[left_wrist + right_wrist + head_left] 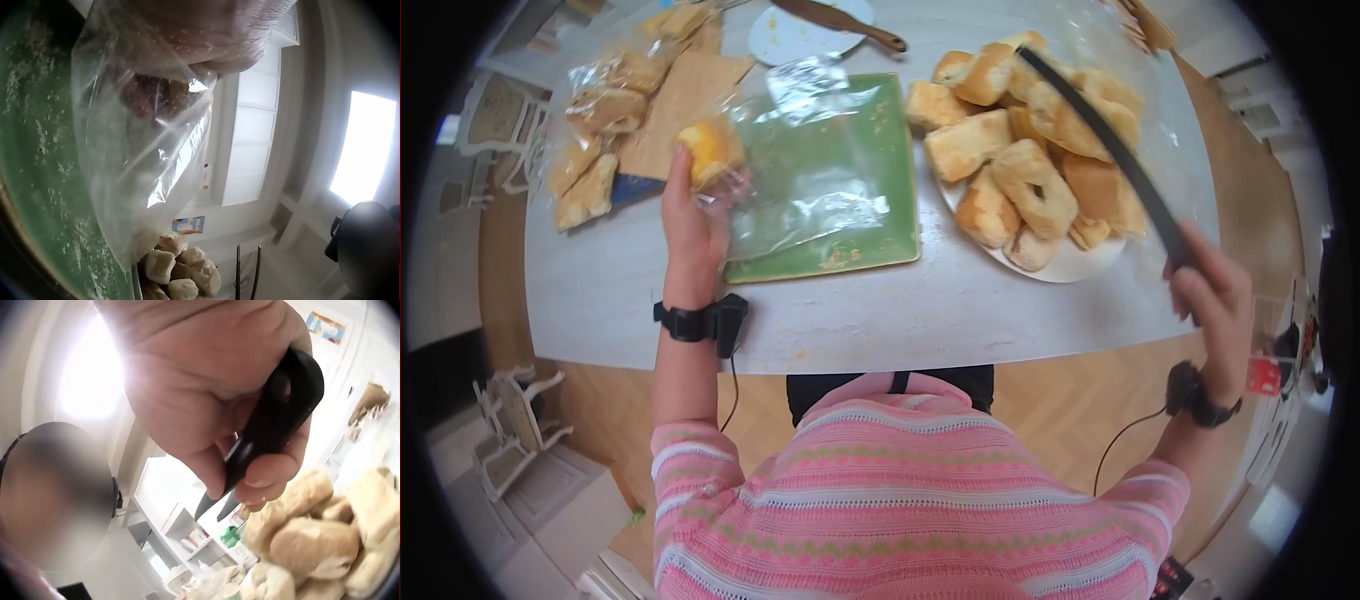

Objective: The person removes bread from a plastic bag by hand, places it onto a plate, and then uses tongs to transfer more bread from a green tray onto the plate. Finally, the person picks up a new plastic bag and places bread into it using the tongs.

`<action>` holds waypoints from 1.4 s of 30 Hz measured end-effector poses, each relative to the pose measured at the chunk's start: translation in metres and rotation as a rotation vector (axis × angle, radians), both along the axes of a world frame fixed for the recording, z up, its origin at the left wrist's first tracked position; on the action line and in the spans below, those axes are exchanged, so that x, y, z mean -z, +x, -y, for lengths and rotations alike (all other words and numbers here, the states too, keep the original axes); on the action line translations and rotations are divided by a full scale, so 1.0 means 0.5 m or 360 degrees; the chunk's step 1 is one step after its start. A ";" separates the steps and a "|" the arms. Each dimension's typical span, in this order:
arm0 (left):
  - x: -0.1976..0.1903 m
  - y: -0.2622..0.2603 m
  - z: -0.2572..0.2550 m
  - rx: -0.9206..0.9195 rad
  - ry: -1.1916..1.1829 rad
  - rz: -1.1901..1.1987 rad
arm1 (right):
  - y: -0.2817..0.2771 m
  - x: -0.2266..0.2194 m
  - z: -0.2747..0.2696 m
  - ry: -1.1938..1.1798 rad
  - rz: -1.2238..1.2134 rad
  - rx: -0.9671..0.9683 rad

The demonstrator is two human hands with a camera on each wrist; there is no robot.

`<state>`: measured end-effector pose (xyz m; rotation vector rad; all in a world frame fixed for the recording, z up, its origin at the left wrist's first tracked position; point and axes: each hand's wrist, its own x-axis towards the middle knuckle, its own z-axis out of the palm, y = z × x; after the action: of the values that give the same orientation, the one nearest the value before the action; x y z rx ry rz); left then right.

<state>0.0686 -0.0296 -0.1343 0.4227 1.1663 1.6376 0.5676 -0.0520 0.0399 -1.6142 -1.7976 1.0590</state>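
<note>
The left hand (690, 230) grips a clear plastic bag (810, 205) with a yellowish piece of bread (708, 150) at its fingers. That bag spreads over a green square plate (890, 170). In the left wrist view the bag (150, 169) hangs below the hand (200, 31). The right hand (1215, 300) holds black tongs (1115, 150) above a white plate (1070, 268) heaped with bread pieces (1035, 190). Seen from the right wrist, fingers and thumb of the hand (206, 387) pinch the tongs (265, 425); their far ends are out of that view.
At the left of the table (850, 325) lie bagged bread pieces (610, 100) and a brown board (675, 110). A round white plate (800, 35) with a wooden-handled utensil (850, 20) stands at the back. More clear plastic (1165, 130) lies beside the bread heap.
</note>
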 end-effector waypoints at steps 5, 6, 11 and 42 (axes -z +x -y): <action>-0.036 0.010 0.016 0.0109 0.0129 0.0099 | -0.113 0.074 0.017 -0.0260 -0.0105 -0.0237; -0.029 0.001 0.020 0.0249 0.0191 0.0156 | -0.131 0.087 0.014 -0.0262 -0.0097 -0.0212; -0.043 -0.002 0.038 0.0288 0.0270 0.0230 | -0.191 0.104 -0.001 -0.0382 -0.0092 -0.0326; -0.063 0.080 0.073 0.0513 0.0251 -0.0016 | -0.310 0.128 0.018 -0.0392 -0.0197 -0.0546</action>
<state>0.1085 -0.0664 -0.1028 0.6837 0.9242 1.4487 0.4125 -0.0612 -0.0243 -1.3612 -1.9648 1.5525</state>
